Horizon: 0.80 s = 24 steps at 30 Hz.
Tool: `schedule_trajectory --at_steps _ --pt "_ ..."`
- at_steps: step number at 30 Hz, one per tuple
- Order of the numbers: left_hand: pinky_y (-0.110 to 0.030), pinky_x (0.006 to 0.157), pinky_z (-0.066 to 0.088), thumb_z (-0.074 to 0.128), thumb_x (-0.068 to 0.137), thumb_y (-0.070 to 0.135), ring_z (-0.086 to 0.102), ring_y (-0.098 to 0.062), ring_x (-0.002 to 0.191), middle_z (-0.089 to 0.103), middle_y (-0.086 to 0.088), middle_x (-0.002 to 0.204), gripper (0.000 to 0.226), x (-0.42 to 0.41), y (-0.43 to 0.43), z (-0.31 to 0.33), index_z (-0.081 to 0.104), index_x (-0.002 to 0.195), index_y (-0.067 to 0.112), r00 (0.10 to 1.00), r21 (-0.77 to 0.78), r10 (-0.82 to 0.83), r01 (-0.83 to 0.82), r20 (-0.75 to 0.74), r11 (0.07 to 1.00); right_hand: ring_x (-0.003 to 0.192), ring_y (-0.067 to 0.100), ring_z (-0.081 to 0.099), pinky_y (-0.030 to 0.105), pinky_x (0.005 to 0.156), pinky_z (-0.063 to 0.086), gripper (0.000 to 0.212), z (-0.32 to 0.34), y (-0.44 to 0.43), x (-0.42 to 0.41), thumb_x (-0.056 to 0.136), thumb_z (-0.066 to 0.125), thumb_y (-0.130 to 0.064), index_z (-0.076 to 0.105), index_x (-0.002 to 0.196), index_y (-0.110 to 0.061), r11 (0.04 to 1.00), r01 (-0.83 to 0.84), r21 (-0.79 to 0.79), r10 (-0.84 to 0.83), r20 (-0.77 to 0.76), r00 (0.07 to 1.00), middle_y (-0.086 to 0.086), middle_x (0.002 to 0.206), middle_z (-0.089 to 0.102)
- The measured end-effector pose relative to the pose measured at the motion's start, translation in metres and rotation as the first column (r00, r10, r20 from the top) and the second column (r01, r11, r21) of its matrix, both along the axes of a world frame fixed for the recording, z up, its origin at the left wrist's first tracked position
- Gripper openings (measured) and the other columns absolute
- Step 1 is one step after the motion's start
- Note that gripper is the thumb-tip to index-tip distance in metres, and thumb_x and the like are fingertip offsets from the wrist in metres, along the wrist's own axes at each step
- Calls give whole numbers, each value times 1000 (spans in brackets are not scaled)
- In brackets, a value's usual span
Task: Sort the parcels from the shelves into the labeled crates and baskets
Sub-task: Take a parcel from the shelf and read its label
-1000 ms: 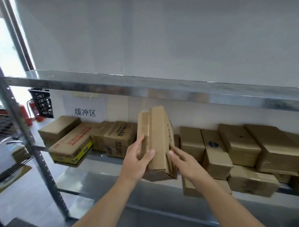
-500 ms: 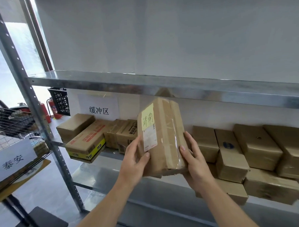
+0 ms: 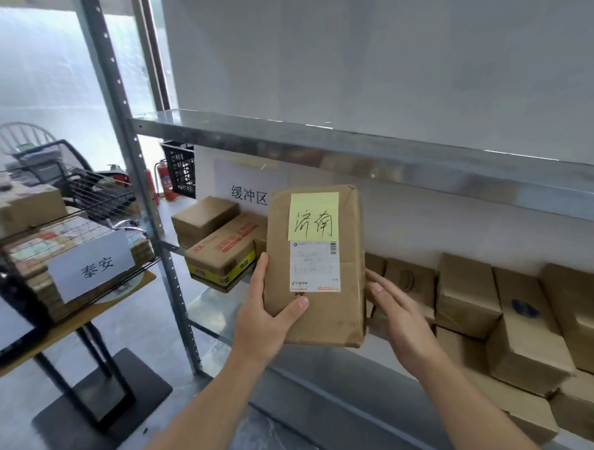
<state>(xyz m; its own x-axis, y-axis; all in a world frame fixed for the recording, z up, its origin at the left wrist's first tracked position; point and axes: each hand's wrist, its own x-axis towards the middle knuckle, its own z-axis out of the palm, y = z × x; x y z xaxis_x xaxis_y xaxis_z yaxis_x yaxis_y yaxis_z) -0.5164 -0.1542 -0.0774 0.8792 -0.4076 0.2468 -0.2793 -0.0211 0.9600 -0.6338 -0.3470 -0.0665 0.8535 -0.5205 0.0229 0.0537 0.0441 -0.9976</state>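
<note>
The metal shelf (image 3: 422, 158) is standing behind a brown parcel (image 3: 326, 312), which is being held upright in the air with its label facing the camera. The left hand (image 3: 262, 321) is gripping its lower left corner, thumb across the front. The right hand (image 3: 402, 319) is laying straight fingers (image 3: 381, 285) against its right edge. A yellow note (image 3: 314, 217) is sticking near its top.

Holding up a brown cardboard parcel (image 3: 327, 318), upright and slightly creased, showing on its front a yellow note (image 3: 314, 215) handwritten in black above a white shipping label (image 3: 314, 266). Leaving more brown parcels (image 3: 469, 295) lying packed together along the shelf (image 3: 210, 307) behind, and further ones filling the wire basket (image 3: 94, 203) bearing a white sign (image 3: 91, 264) at left.
</note>
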Motion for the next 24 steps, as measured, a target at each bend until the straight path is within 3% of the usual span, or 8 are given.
schedule_trajectory --at_steps 3,7,11,14,17,21,24 --pt "-32 101 48 79 77 44 44 21 114 38 46 128 94 14 13 -2 16 145 60 998 -28 65 -65 7 997 122 8 58 38 95 56 64 8 20 22 85 62 -54 42 145 -48 985 -114 -132 112 -21 993 -13 136 55" --pt "-40 99 52 75 84 34 49 0 125 44 30 140 86 41 42 -2 19 145 59 988 -49 151 -149 40 988 122 -10 52 16 91 51 73 14 51 68 85 71 -41 28 143 -55 948 -174 -267 185 16 983 -26 139 48" --pt "-41 96 54 72 87 26 48 -5 128 42 19 143 82 76 87 0 21 140 63 953 -61 274 -268 128 962 127 2 55 38 107 50 70 14 93 131 86 77 -38 33 129 -73 944 -248 -220 260 26 965 -28 136 54" --pt "-37 98 53 71 88 25 46 -3 128 42 19 142 82 108 129 6 19 134 69 918 -61 359 -354 170 933 125 7 56 48 106 50 80 21 139 180 75 79 -52 31 138 -67 927 -297 -229 310 23 951 -24 137 52" --pt "-35 98 53 70 89 31 45 -1 126 41 20 140 78 143 181 19 23 146 54 889 -29 396 -400 230 916 122 12 58 50 103 52 94 30 189 229 63 86 -63 31 140 -57 926 -284 -250 305 49 951 -15 138 52" --pt "-37 103 49 61 89 41 45 -4 128 41 14 141 68 185 262 37 26 147 48 848 30 437 -466 300 884 112 16 67 50 96 57 69 43 258 290 71 87 -47 41 120 -63 909 -373 -186 395 101 913 -12 124 63" --pt "-40 107 45 55 89 43 44 -3 131 43 18 142 59 208 326 49 37 146 40 817 88 465 -520 340 849 108 19 70 48 88 61 74 50 306 330 74 83 -45 40 135 -51 880 -451 -149 467 95 879 -6 124 66"
